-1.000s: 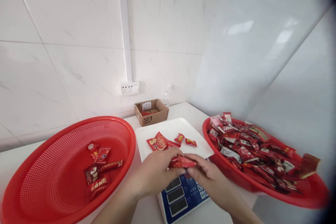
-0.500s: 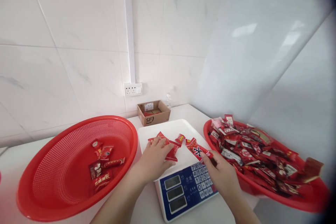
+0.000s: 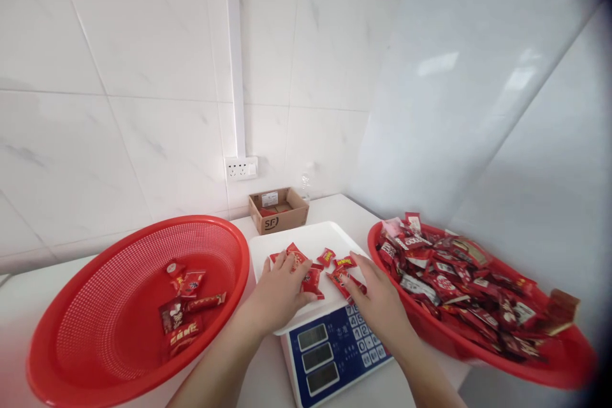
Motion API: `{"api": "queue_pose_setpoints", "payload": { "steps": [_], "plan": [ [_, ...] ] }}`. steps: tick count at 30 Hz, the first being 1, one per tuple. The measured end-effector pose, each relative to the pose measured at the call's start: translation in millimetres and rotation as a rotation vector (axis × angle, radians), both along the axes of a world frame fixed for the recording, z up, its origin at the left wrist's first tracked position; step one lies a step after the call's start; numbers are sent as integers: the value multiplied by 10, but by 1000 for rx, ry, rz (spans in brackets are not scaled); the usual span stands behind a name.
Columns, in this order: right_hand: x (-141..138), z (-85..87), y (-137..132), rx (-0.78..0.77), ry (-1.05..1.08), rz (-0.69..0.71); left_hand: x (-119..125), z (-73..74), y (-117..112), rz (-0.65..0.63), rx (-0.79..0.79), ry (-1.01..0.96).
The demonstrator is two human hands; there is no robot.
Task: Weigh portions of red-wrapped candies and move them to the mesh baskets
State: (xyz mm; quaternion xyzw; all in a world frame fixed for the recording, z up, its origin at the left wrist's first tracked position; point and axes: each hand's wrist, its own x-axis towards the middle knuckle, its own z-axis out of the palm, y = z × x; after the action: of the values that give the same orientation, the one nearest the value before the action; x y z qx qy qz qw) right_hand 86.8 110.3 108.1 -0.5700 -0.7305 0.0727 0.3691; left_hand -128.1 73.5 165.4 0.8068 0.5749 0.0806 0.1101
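Several small red candy packets lie on a white plastic tray (image 3: 306,237) that sits on a digital scale (image 3: 329,350). My left hand (image 3: 282,287) rests spread on the left packets, with its fingers over a red packet (image 3: 295,254) and beside another (image 3: 312,282). My right hand (image 3: 377,301) reaches in from the right, its fingertips on a long red packet (image 3: 340,284) lying on the tray. Two more packets (image 3: 326,257) sit uncovered near the tray's middle. Neither hand lifts anything.
A red mesh basket (image 3: 86,325) at left holds several packets. A red basin (image 3: 459,338) at right is heaped with wrapped candies. A small cardboard box (image 3: 278,211) and a plastic bottle (image 3: 305,188) stand against the tiled wall, below a wall socket (image 3: 241,168).
The long red packet has dropped from my right hand's grip onto the tray. My right hand has moved left over it, and my left hand has shifted slightly over the packets.
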Motion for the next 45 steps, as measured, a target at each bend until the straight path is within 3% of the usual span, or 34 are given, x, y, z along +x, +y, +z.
{"api": "queue_pose_setpoints", "payload": {
  "steps": [5,9,13,17,23,29,35,40,45],
  "plan": [
    [-81,-69,7,-192,-66,126,-18,-1,16,13,43,8],
    [-143,-2,-17,-155,-25,216,-17,-12,14,-43,71,8],
    [-22,113,-73,-17,20,121,-61,44,-14,7,238,-148],
    [215,149,-143,-33,20,-2,-116,78,-7,-5,279,-311],
    [607,115,-226,-58,-59,-132,-11,-40,32,-181,99,-91],
    [937,119,-281,-209,-121,-276,91,-212,87,-211,86,1],
    [944,95,-302,-255,-169,-304,108,-206,113,-227,203,-61],
    [931,2,-313,-227,-226,-334,115,-157,102,-178,208,-138],
    [960,-109,-297,-152,-240,-350,73,-87,67,-30,252,-357]
  ]
}}
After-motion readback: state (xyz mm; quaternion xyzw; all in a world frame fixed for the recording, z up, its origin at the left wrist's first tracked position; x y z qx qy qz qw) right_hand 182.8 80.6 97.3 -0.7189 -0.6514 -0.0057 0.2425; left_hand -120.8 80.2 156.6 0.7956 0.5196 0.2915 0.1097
